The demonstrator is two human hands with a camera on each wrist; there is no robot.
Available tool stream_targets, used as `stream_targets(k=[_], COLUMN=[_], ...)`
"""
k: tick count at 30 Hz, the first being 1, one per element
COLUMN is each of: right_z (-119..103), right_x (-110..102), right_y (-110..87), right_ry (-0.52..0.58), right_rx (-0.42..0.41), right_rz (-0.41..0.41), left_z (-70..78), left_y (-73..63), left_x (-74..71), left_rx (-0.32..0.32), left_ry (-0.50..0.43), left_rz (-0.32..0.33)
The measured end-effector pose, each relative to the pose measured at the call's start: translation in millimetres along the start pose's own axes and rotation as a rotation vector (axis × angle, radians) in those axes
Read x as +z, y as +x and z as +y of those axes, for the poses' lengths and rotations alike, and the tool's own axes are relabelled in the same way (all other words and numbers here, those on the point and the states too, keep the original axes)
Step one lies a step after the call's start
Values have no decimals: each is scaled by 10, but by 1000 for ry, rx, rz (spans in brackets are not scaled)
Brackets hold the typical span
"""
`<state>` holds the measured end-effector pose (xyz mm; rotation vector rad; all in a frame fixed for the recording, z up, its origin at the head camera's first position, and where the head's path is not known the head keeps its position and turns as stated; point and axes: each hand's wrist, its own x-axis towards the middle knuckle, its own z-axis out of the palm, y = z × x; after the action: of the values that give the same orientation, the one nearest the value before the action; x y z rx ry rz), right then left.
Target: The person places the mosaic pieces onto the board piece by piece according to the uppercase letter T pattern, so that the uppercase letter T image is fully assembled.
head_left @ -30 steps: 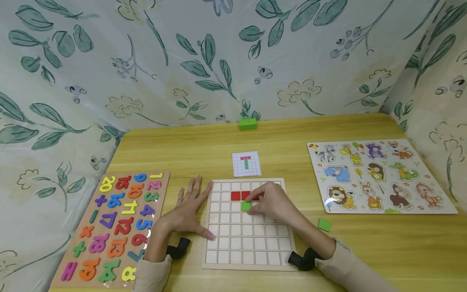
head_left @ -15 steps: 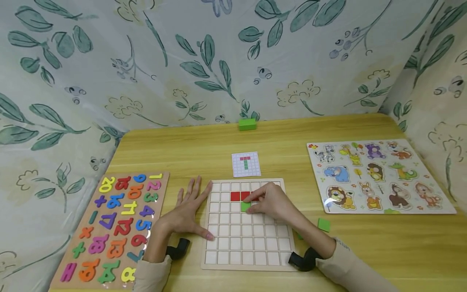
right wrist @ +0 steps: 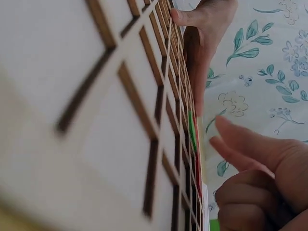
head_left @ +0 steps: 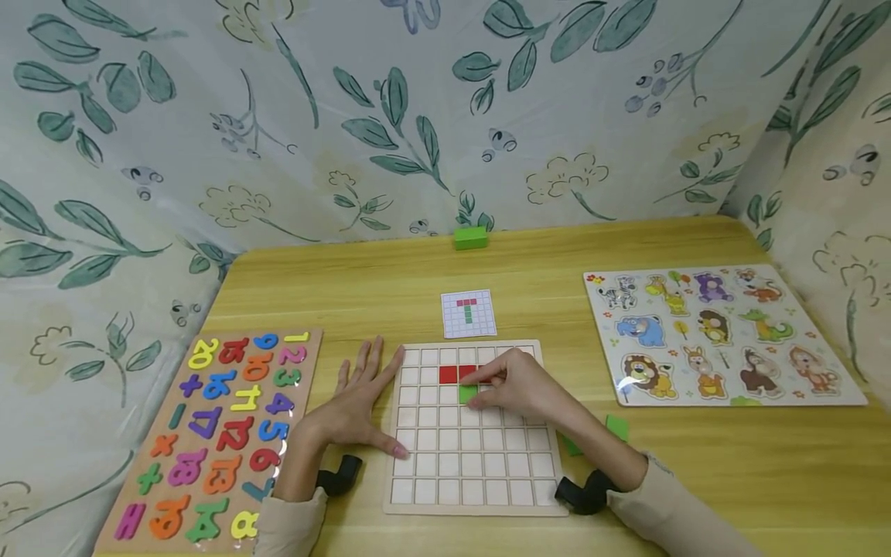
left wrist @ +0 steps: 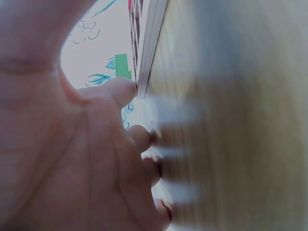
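The board is presumably steadied by the left hand's spread fingers, while the right hand's fingers, grip unclear, are poised at its green tile, apparently for seating.

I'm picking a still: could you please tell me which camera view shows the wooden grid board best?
The head view: it shows the grid board from above, nearly whole, though the right hand covers part. The left wrist view catches only a narrow strip; the right wrist view shows it steeply slanted.
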<state>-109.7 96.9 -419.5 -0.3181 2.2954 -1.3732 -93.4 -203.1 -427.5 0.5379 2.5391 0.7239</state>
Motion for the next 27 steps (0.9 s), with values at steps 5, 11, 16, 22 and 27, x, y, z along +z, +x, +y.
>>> stream_targets(k=[5,11,16,22,27], right_z=[46,211,473,706,802], right_x=[-210,-493,-668,-776,-797], right_y=[-217,-687,-1084,-1353,-1443], right_ry=[-32,-97,-67,-144,-178], right_rx=[14,65,70,150,176], right_rz=[29,127,212,276,293], left_z=[11,12,6,10,12], left_y=[-2,-3,-6,0,-7], left_x=[-7,-13,-20,-13,-19], left_rx=[6,0,-12,-16,-15], left_ry=[-4,2,-7,5,5], left_rz=[4,0,-9,-14,-5])
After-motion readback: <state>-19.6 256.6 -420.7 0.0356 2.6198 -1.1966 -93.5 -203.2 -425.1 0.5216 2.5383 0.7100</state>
